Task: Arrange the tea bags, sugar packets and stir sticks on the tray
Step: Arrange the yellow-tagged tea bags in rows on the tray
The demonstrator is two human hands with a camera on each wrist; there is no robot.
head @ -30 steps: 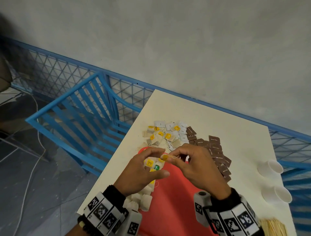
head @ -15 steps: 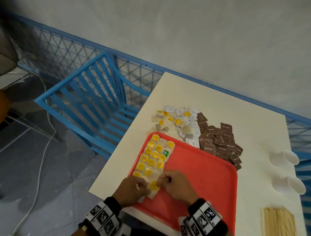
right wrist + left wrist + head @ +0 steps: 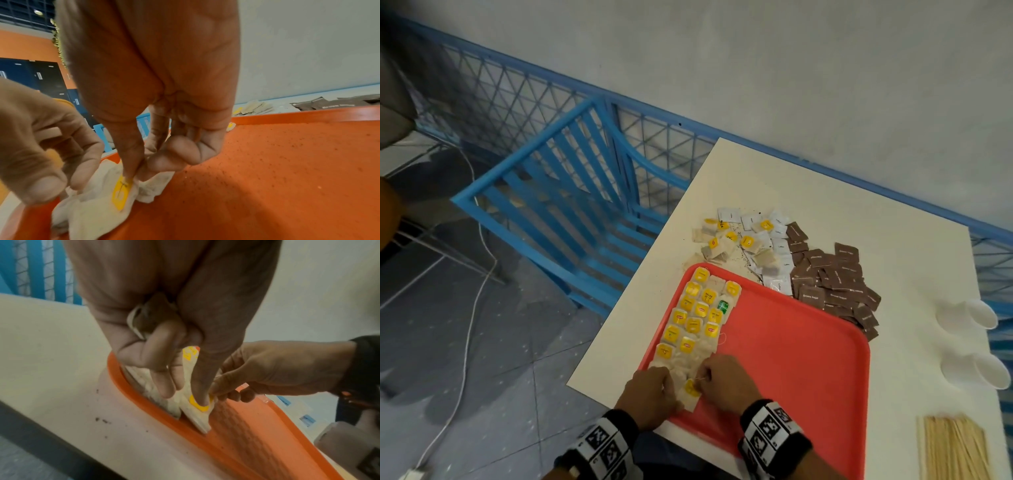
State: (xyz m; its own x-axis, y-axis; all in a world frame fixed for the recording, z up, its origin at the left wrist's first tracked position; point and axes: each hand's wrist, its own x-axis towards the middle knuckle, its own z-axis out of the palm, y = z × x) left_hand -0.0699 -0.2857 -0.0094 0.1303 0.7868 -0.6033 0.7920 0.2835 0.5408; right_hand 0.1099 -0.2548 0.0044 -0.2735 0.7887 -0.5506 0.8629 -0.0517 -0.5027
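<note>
My right hand (image 3: 726, 380) pinches yellow tag (image 3: 121, 193) of pale, crumpled tea bag (image 3: 690, 394); my left hand (image 3: 652, 390) presses bag down, other fingers curled round more bags. Bag lies at near-left corner of red tray (image 3: 791, 359), ending rows of yellow-tagged bags (image 3: 695, 315); tray on worktop (image 3: 859, 219).

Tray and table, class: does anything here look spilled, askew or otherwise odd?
Yes. Dark specks, like loose tea, lie scattered on the table among the unsorted tea bags beyond the tray. On the tray, one green-tagged tea bag breaks the yellow-tagged rows. Both paper cups lie on their sides.
</note>
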